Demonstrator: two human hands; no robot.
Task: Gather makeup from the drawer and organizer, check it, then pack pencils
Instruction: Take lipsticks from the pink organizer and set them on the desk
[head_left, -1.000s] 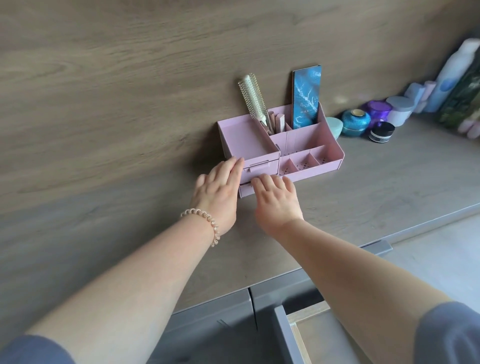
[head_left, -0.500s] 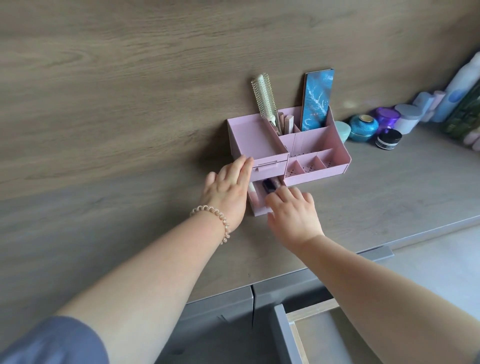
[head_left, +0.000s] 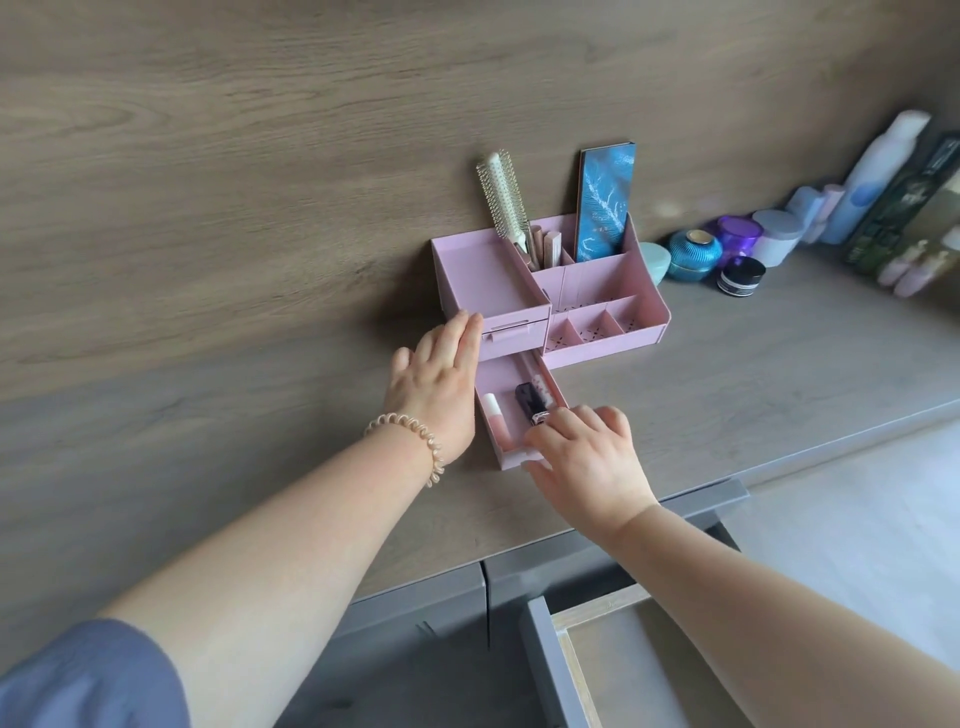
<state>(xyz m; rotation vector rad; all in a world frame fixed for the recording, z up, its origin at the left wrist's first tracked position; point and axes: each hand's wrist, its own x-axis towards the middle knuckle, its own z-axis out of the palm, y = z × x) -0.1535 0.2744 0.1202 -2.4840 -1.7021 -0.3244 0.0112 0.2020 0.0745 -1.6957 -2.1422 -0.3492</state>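
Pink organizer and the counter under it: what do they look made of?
The organizer looks like moulded plastic with a matte pink finish: thin even walls, uniform colour, punched holes in the small trays. The counter shows printed-looking grey-brown wood grain, flat and low-sheen, so probably laminate or veneer; solid wood cannot be ruled out.

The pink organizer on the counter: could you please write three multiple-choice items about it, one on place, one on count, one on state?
1. Where does the hairbrush stand?
A. back compartment of the pink organizer
B. lower drawer
C. on the counter

2. How many items lie in the lower drawer?
A. none
B. three
C. six

3. The upper drawer is:
A. removed
B. pulled out
C. shut

Key: 1 A, the brush stands upright in a rear slot; 2 B, a pale lip gloss, a dark lipstick and a clear tube show; 3 C, its front sits flush beside the left hand.
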